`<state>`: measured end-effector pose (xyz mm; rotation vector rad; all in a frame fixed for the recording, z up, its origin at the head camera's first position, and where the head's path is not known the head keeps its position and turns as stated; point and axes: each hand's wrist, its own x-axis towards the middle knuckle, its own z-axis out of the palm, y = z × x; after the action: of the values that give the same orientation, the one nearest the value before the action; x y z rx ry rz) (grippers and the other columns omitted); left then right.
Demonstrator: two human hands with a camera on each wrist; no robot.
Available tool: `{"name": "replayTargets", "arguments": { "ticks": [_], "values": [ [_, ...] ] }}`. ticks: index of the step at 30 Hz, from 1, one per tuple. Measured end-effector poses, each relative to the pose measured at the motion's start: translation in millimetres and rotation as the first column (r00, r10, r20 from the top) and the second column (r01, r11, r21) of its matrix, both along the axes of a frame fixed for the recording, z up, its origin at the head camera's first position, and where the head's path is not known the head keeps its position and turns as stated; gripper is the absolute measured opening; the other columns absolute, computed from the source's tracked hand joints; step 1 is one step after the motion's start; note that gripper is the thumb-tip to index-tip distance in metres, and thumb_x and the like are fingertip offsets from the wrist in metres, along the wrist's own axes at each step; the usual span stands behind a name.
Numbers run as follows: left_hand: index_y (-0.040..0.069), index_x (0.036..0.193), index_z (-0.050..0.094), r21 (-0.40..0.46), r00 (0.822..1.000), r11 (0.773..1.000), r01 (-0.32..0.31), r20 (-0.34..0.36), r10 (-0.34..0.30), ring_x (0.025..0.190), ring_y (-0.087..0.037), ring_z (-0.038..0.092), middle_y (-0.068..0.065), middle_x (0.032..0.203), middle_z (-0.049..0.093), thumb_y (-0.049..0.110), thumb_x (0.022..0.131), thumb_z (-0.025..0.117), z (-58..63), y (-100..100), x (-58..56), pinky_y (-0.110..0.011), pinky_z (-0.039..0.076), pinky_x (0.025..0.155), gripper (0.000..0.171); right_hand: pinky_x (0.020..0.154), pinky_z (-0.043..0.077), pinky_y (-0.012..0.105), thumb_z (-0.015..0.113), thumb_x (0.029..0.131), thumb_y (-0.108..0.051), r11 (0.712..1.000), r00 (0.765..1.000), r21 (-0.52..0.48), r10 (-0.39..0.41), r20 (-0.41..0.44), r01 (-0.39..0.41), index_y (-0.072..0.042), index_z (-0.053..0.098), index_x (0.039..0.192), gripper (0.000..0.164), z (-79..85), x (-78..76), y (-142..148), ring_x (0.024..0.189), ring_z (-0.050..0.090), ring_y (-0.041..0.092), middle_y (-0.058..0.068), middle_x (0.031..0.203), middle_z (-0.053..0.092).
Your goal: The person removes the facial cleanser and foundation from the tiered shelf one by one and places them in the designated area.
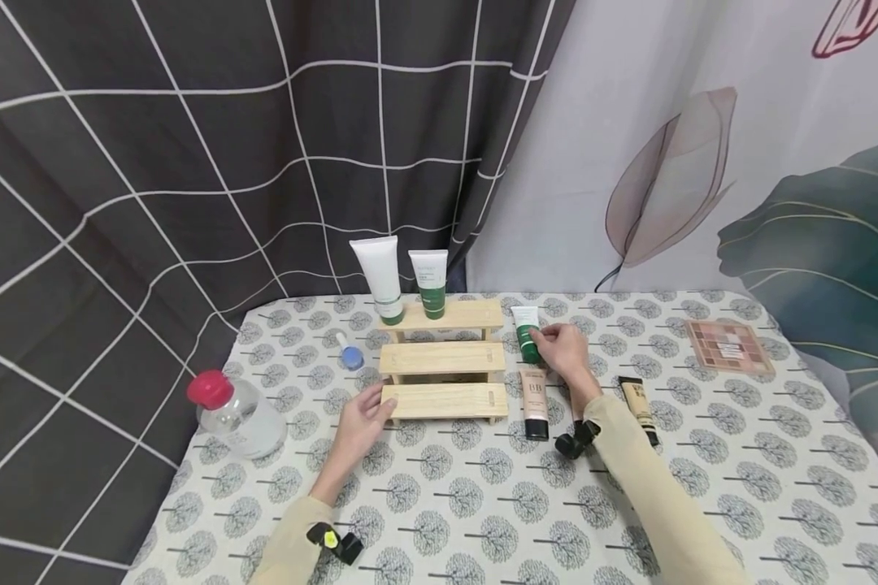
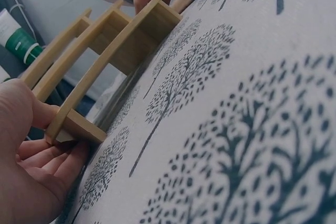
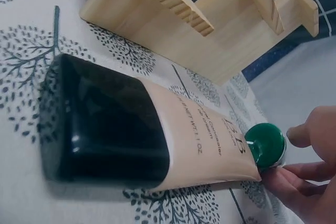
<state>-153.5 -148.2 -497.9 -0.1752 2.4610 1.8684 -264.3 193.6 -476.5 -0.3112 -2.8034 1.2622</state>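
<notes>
My left hand (image 1: pixel 361 422) grips the left end of the lowest step of a three-step wooden display stand (image 1: pixel 442 357), thumb on top and fingers below, as the left wrist view shows. On the stand's top step two white-and-green squeeze tubes stand upright, a larger one (image 1: pixel 380 276) and a smaller one (image 1: pixel 430 284). Right of the stand, my right hand (image 1: pixel 563 349) holds a small white-and-green squeeze tube (image 1: pixel 525 329) by its side; its green cap (image 3: pixel 266 145) shows between thumb and fingers. Nearer me lies a beige BB cream tube (image 1: pixel 534 398) with a black cap (image 3: pixel 105 124).
Partly under my right wrist lies another tube. A yellowish black-capped tube (image 1: pixel 636 406) is beyond it. An eyeshadow palette (image 1: pixel 730 348) lies far right. On the left are a clear bottle (image 1: pixel 245 418) with a red cap and a small blue-and-white item (image 1: pixel 350 356). Curtains hang behind the patterned tablecloth (image 1: pixel 439 504).
</notes>
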Motion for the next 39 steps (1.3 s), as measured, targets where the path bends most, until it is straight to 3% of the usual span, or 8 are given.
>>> {"name": "replayTargets", "arguments": {
  "ticks": [9,16,21,26,33,39],
  "values": [
    [-0.007,0.145,0.046,0.0,1.0,1.0,0.013,-0.014,-0.013,0.129,-0.045,0.058,-0.034,0.143,0.052,0.014,0.098,0.064,2.6,-0.4,1.1,-0.04,0.055,0.106,0.054,0.088,0.062,0.046,0.062,0.099,-0.031,1.0,0.994,0.005,0.011,-0.112,-0.011,0.007,0.064,0.125,0.046,15.2,8.6,-5.6,0.098,0.071,0.037,0.026,0.112,0.071],
    [-0.007,0.145,0.047,-0.013,1.0,1.0,0.009,-0.012,-0.009,0.13,-0.045,0.058,-0.034,0.143,0.052,0.015,0.098,0.065,1.7,0.4,0.0,-0.041,0.054,0.107,0.055,0.097,0.06,0.048,0.066,0.097,-0.026,0.988,0.983,-0.135,0.051,-0.178,-0.076,0.006,0.059,0.131,0.047,47.4,19.1,-24.2,0.109,0.068,0.039,0.025,0.12,0.068],
    [-0.007,0.144,0.048,0.007,1.0,1.0,0.013,-0.015,-0.013,0.129,-0.045,0.058,-0.033,0.143,0.053,0.013,0.097,0.066,-1.3,0.8,-1.5,-0.04,0.055,0.106,0.054,0.097,0.062,0.042,0.069,0.096,-0.019,0.98,0.955,-0.181,0.025,-0.295,-0.081,0.005,0.06,0.129,0.042,66.6,23.5,-42.9,0.107,0.069,0.035,0.023,0.117,0.07],
    [-0.007,0.144,0.047,0.007,1.0,1.0,0.021,-0.022,-0.02,0.129,-0.046,0.058,-0.034,0.143,0.052,0.013,0.098,0.065,-3.5,1.1,-2.0,-0.041,0.055,0.106,0.054,0.105,0.058,0.042,0.068,0.095,-0.015,0.948,0.939,-0.252,0.103,-0.328,-0.192,0.007,0.055,0.133,0.045,82.6,24.3,-63.5,0.114,0.066,0.037,0.026,0.124,0.066],
    [-0.007,0.144,0.048,-0.009,1.0,1.0,-0.001,-0.022,0.0,0.129,-0.045,0.058,-0.034,0.143,0.053,0.015,0.098,0.066,-3.1,-1.3,0.6,-0.041,0.055,0.106,0.054,0.114,0.051,0.045,0.069,0.096,-0.02,0.902,0.926,-0.29,0.234,-0.296,-0.32,0.005,0.049,0.139,0.054,87.6,22.1,-101.0,0.126,0.061,0.038,0.026,0.14,0.058],
    [-0.006,0.145,0.047,0.008,1.0,1.0,0.001,-0.012,-0.001,0.13,-0.045,0.057,-0.033,0.144,0.052,0.014,0.098,0.066,-2.2,-0.1,1.4,-0.041,0.055,0.106,0.055,0.113,0.052,0.042,0.076,0.091,-0.019,0.882,0.912,-0.314,0.246,-0.328,-0.351,0.003,0.052,0.137,0.057,84.0,15.1,-128.2,0.127,0.061,0.037,0.023,0.138,0.06]
  ]
}}
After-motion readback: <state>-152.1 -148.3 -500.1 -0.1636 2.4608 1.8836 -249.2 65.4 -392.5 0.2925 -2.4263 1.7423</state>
